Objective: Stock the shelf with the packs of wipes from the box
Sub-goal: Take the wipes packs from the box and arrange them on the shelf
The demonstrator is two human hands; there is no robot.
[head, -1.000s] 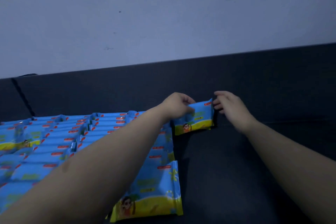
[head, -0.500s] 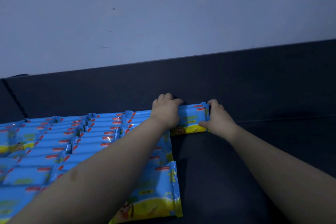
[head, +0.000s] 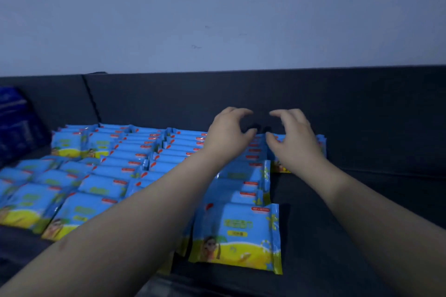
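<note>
Several blue-and-yellow packs of wipes [head: 135,164] lie in overlapping rows on the dark shelf surface [head: 362,212]. The nearest pack [head: 237,236] lies flat at the front of the rightmost full row. At the back right stands a pack [head: 322,144], mostly hidden behind my right hand. My left hand [head: 228,137] and my right hand [head: 293,140] hover just above the back row, fingers loosely curved, holding nothing. Both forearms reach in from below.
A dark upright back panel [head: 337,103] runs behind the rows, with a pale wall [head: 217,19] above it. A dark blue bundle [head: 14,123] sits at the far left. The surface to the right of the packs is bare.
Both hands pressed the held pack down at the back, then let go and lifted off it. The camera shifted right and closer.
</note>
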